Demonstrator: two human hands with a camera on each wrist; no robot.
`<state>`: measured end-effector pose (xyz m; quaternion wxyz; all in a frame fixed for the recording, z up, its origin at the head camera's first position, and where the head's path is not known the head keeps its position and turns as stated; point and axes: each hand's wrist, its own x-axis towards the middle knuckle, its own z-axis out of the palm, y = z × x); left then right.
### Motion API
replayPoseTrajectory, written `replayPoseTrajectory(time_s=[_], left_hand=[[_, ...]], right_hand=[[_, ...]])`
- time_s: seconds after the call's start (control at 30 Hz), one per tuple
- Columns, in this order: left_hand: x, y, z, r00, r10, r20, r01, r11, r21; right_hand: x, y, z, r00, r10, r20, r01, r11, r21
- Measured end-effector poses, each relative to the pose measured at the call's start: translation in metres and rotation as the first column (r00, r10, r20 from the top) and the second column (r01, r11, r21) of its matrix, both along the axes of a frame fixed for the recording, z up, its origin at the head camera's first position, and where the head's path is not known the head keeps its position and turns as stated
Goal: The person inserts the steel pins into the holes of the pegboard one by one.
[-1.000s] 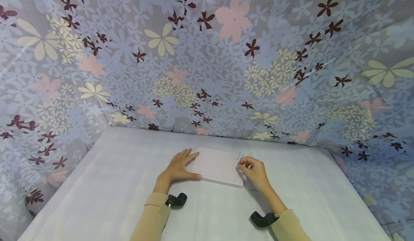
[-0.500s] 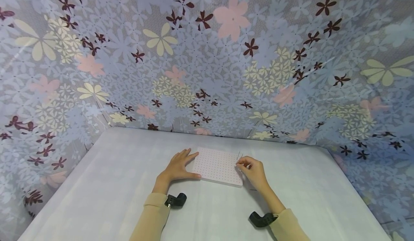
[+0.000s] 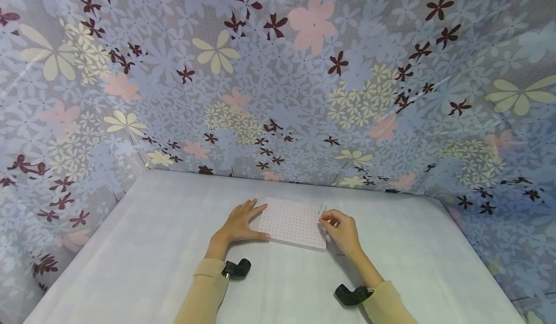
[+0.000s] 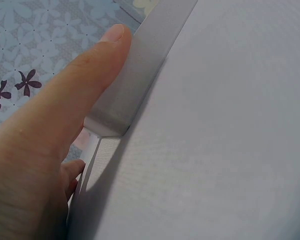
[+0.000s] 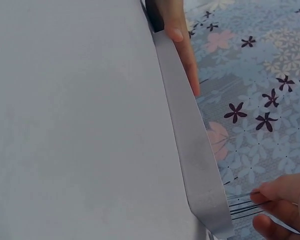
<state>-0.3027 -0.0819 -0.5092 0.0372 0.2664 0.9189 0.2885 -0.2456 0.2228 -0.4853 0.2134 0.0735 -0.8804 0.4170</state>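
A white foam-like block [image 3: 293, 222] with a grid of small dots lies on the table; its pale side [image 5: 192, 140] shows in the right wrist view. My left hand [image 3: 241, 225] is spread against the block's left end, with the thumb [image 4: 97, 62] along its near side. At the right end, my right hand [image 3: 342, 228] pinches a thin, dark, needle-like rod between thumb and fingertips. Several such rods [image 5: 240, 209] stand up from the block beside those fingers. Exactly where the pinched rod's tip sits is hidden.
Another thin dark rod [image 3: 340, 255] lies on the white-covered table [image 3: 286, 285], just in front of the block's right end. Floral cloth [image 3: 278, 97] hangs behind the table and along its sides. A black wrist camera [image 3: 353, 295] sits on each forearm.
My right hand dips slightly left and comes back right over the block's right end, still pinching. The left hand and the block stay in place.
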Motion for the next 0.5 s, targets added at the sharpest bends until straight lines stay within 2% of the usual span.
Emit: replayPoseTrajectory(time_s=[0.23, 0.5], left_hand=[[0.0034, -0.0018, -0.0016, 0.999, -0.020, -0.051, 0.024, 0.995, 0.092], [-0.0014, 0.0006, -0.0003, 1.000, 0.002, -0.002, -0.002, 1.000, -0.010]], right_hand=[[-0.0006, 0.0011, -0.0056, 0.999, -0.015, 0.045, 0.015, 1.000, -0.003], [-0.0010, 0.0009, -0.0084, 0.997, -0.015, 0.070, 0.015, 1.000, 0.004]])
